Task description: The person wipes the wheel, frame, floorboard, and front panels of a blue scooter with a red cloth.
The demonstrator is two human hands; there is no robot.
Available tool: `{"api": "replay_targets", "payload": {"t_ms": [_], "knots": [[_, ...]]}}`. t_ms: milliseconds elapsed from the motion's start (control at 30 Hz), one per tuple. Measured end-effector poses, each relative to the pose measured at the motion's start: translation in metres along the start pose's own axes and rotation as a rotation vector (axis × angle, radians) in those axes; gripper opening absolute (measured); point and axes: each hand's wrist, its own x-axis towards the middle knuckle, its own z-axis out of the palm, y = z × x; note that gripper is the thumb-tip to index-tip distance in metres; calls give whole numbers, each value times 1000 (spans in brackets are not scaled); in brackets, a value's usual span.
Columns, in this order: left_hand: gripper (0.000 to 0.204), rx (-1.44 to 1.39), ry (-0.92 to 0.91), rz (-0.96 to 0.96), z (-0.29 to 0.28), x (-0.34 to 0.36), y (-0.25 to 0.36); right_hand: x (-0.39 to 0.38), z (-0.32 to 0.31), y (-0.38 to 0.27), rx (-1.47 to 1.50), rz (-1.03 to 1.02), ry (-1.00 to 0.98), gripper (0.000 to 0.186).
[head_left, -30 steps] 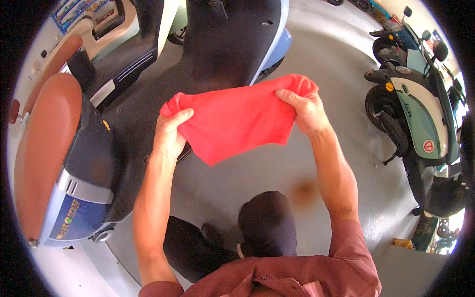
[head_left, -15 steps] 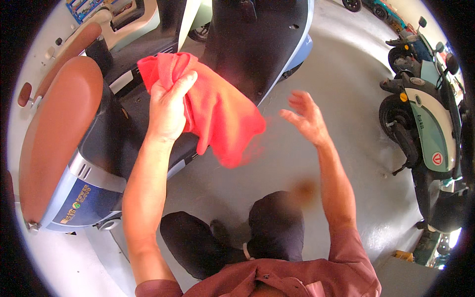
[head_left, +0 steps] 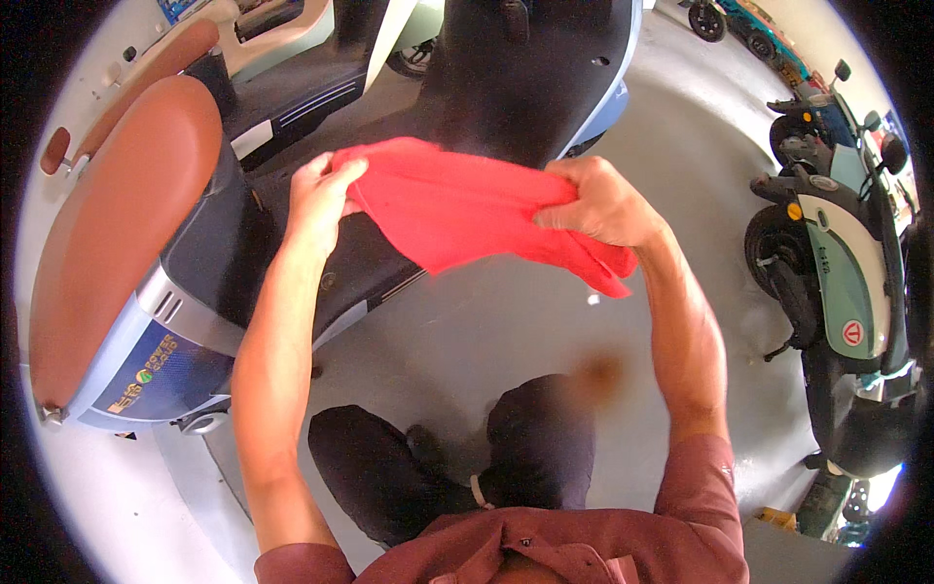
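Note:
A red cloth [head_left: 448,209] is stretched out between my two hands, in front of the blue scooter [head_left: 180,341]. My left hand [head_left: 319,204] pinches its left end between thumb and fingers, over the scooter's dark footboard. Toward the other end, my right hand [head_left: 601,202] grips the cloth with the thumb on top, and a loose corner hangs past the wrist. The scooter's brown seat [head_left: 131,224] is at the left, and its black front panel [head_left: 520,83] rises beyond the cloth.
Behind the blue scooter stands another, cream-coloured scooter [head_left: 282,49] with a brown seat. Along the right side is a green and cream scooter [head_left: 844,263]. A grey floor [head_left: 681,341] lies between them. A yellowish box [head_left: 775,519] is at the lower right.
My right hand, empty before, has taken hold of the cloth. The cloth, which hung bunched from my left hand, is now spread sideways between both hands.

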Motion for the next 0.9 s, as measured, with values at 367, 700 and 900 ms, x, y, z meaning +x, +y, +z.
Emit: {"api": "replay_targets", "payload": {"t_ms": [367,700,900], "knots": [[56,733,-181,689,20,-2,-19,-9,-53,-24,-116,-69,-65,24],[28,551,-692,228,105,-26,-40,-6,-45,-38,-324,-221,-74,23],[27,887,-244,612,86,-25,-25,-8,-28,26,-498,17,125,22]]}}
